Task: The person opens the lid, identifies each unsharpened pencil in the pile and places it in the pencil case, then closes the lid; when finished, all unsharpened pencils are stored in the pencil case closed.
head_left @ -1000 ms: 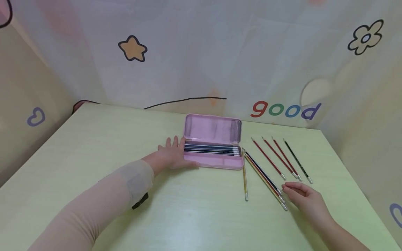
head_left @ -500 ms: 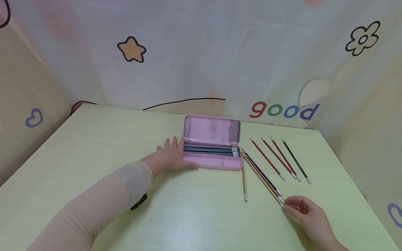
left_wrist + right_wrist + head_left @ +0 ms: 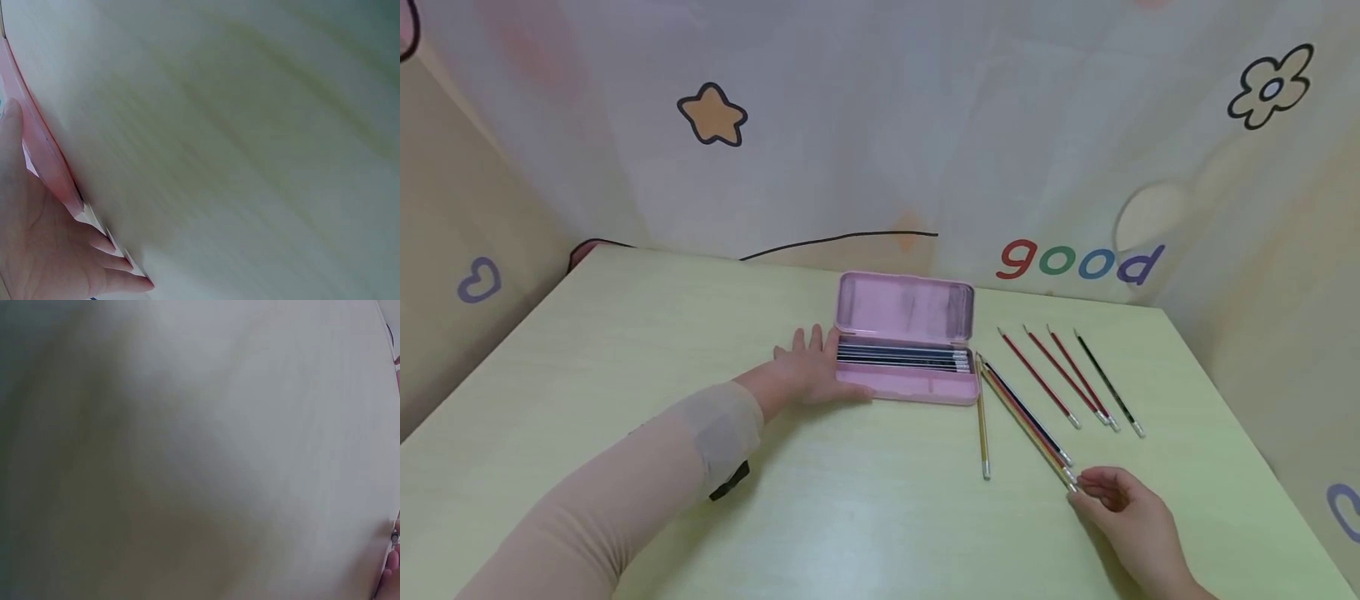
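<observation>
A pink pencil case (image 3: 901,387) lies open on the table, with several dark pencils (image 3: 902,359) in its rear part. My left hand (image 3: 808,371) rests at the case's left end, fingers spread and thumb along the front edge; the left wrist view shows the thumb against the pink wall. Right of the case, three pencils lie close together, slanting toward me. At their eraser ends my right hand (image 3: 1131,512) pinches the yellow pencil (image 3: 1032,443) between thumb and fingertips. Beside it lie a red pencil and a dark blue pencil (image 3: 1033,417).
Another yellow pencil (image 3: 983,437) lies by the case's front right corner. Farther right are three red pencils (image 3: 1038,377) and a black-green pencil (image 3: 1108,382). A printed curtain (image 3: 850,125) hangs behind the pale table (image 3: 820,517).
My right hand has moved toward me, from beside the dark blue pencil's end to the yellow pencil's end, and its fingers have closed there. The left hand and the case have stayed put.
</observation>
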`<action>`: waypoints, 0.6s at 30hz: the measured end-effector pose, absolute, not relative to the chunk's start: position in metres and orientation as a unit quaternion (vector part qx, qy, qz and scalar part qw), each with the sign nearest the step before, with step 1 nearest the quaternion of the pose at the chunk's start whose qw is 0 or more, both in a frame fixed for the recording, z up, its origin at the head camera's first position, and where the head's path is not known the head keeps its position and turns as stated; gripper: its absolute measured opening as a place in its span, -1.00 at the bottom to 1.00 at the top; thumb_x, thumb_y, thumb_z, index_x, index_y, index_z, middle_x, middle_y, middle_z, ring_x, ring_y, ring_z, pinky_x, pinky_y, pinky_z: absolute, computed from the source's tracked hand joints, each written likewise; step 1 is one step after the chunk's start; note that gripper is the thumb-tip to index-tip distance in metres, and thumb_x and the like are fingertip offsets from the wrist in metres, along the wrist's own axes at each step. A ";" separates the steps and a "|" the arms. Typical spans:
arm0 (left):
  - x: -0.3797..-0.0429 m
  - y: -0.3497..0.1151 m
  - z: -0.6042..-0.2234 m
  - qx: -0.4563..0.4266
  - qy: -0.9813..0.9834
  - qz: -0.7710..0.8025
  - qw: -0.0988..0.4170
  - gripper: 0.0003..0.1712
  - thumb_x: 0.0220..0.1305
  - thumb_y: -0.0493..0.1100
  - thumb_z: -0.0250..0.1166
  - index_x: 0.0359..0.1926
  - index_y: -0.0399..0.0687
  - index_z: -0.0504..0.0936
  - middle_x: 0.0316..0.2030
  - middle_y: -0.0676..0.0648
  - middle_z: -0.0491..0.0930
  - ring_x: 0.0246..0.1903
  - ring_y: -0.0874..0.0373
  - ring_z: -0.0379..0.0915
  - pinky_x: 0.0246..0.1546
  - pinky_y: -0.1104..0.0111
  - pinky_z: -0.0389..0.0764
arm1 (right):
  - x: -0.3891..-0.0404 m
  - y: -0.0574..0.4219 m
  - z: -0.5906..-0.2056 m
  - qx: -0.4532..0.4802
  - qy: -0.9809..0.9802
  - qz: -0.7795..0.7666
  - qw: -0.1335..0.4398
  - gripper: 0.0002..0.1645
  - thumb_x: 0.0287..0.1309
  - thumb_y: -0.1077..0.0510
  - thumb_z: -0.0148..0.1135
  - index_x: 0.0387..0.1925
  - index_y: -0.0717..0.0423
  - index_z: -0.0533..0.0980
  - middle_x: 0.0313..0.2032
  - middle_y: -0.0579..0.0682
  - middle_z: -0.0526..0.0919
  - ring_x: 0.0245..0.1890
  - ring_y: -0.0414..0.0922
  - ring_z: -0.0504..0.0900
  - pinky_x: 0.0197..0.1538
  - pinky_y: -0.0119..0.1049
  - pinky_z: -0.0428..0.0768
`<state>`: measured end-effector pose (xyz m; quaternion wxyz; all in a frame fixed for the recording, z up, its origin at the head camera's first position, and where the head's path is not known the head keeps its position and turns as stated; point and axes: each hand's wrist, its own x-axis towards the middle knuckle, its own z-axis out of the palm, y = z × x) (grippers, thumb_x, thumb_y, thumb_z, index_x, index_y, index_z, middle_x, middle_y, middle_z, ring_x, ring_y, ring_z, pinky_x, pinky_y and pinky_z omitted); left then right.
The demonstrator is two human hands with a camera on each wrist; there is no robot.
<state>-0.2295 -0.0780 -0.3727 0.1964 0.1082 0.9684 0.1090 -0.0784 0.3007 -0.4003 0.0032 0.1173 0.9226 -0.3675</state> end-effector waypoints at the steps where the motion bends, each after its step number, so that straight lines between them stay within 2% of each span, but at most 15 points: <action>1: -0.229 -0.078 -0.373 0.109 0.968 0.108 0.196 0.37 -0.08 0.64 -0.02 0.45 -0.16 -0.32 0.42 -0.33 -0.28 0.36 -0.34 -0.41 0.18 -0.29 -0.12 | -0.078 0.300 -0.400 0.120 0.924 -0.362 0.009 -0.45 0.03 -0.05 0.36 -0.04 0.21 0.47 -0.14 0.07 0.64 -0.24 -0.35 0.54 -0.24 -0.61 0.43; 5: -0.229 -0.078 -0.375 0.109 0.968 0.107 0.197 0.37 -0.08 0.65 -0.03 0.45 -0.15 -0.33 0.42 -0.33 -0.29 0.36 -0.33 -0.41 0.18 -0.29 -0.12 | -0.079 0.301 -0.399 0.117 0.930 -0.348 0.023 -0.44 0.03 -0.05 0.37 -0.03 0.22 0.47 -0.16 0.06 0.65 -0.22 -0.21 0.55 -0.25 -0.56 0.44; 10: -0.231 -0.077 -0.376 0.109 0.969 0.108 0.196 0.36 -0.07 0.63 -0.01 0.45 -0.15 -0.32 0.42 -0.33 -0.28 0.36 -0.33 -0.42 0.19 -0.29 -0.13 | -0.082 0.304 -0.397 0.104 0.934 -0.341 0.013 -0.58 0.07 0.16 0.34 -0.06 0.28 0.49 -0.26 0.04 0.65 -0.31 -0.17 0.56 -0.31 -0.51 0.48; 14: -0.232 -0.077 -0.376 0.106 0.969 0.107 0.196 0.36 -0.07 0.63 -0.01 0.45 -0.15 -0.32 0.42 -0.32 -0.29 0.36 -0.33 -0.43 0.19 -0.28 -0.13 | -0.084 0.310 -0.394 0.109 0.931 -0.347 0.022 -0.60 0.09 0.20 0.30 -0.04 0.29 0.49 -0.22 0.09 0.65 -0.31 -0.21 0.57 -0.33 -0.53 0.50; 18: -0.232 -0.076 -0.373 0.103 0.968 0.112 0.198 0.37 -0.08 0.62 0.01 0.45 -0.14 -0.32 0.42 -0.32 -0.29 0.36 -0.32 -0.44 0.20 -0.27 -0.13 | -0.087 0.322 -0.391 0.115 0.923 -0.366 0.019 -0.60 0.12 0.18 0.27 -0.04 0.33 0.49 -0.17 0.13 0.65 -0.33 -0.38 0.55 -0.32 -0.56 0.49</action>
